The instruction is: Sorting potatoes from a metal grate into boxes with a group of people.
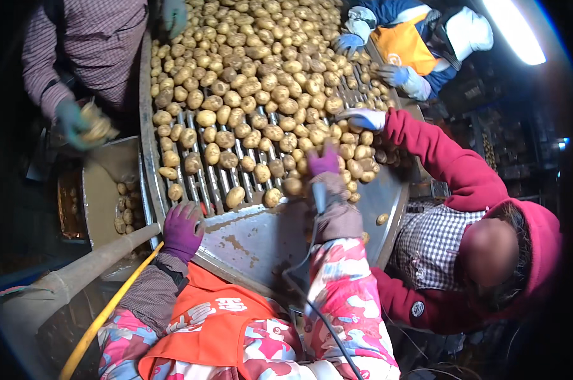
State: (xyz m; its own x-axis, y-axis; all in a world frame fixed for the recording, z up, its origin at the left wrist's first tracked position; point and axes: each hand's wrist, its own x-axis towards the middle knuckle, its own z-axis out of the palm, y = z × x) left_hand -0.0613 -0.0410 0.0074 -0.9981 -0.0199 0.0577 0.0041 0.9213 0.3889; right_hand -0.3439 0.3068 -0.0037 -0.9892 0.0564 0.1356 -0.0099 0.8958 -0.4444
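My left hand (pixel 183 230), in a purple glove, rests on the near left corner of the sorting table's metal rim (pixel 159 209). Its thumb is apart from the fingers and no potato shows in it. Farther right, my right hand (pixel 323 162), gloved in purple and slightly blurred, reaches palm down among the potatoes (pixel 267 85). Its palm is hidden, so whether it grips one cannot be seen. Loose potatoes lie on the metal rollers (pixel 239 152) between my hands. Nearer me is a dirt-smeared sheet-metal apron (pixel 248 242), with a single potato (pixel 382 219) at its right side.
A person in a red hooded jacket (pixel 457 171) reaches over the right rim. Another in an orange vest (pixel 405 47) works beyond. At left, a person in a checked shirt (pixel 103 42) holds potatoes above a bin (pixel 103 190). A thick pole (pixel 91 261) and yellow bar (pixel 110 308) flank my left arm.
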